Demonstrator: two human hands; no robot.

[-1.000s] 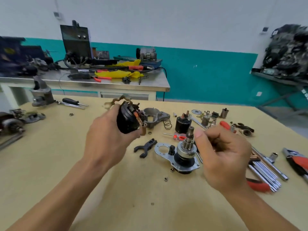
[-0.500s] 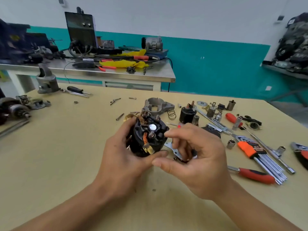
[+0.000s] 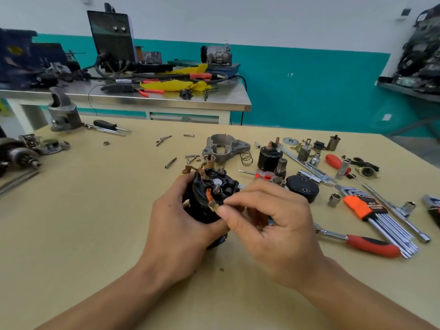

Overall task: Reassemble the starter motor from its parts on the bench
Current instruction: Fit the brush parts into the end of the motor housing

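Note:
My left hand point(image 3: 177, 232) grips the black motor body with its brush holder point(image 3: 212, 194) facing up, just above the bench. Copper braids and brushes show on its top. My right hand point(image 3: 273, 225) pinches a small brass brush point(image 3: 213, 206) at the holder's near edge between thumb and forefinger. Behind lie the grey drive housing point(image 3: 225, 147), a spring point(image 3: 246, 158), the black solenoid point(image 3: 269, 157), the pinion shaft point(image 3: 281, 171) and a black end cap point(image 3: 302, 188).
Sockets, a hex key set point(image 3: 378, 215), a red-handled ratchet point(image 3: 362, 242) and screwdrivers crowd the bench's right side. Loose bolts point(image 3: 170, 162) lie mid-bench. Another housing point(image 3: 63, 111) and motor parts point(image 3: 21, 153) sit at the left. A steel table point(image 3: 133, 102) stands behind.
My left hand brought the motor body down and toward me, turning its brush end up. My right hand left the pinion assembly and came over to pinch the brush.

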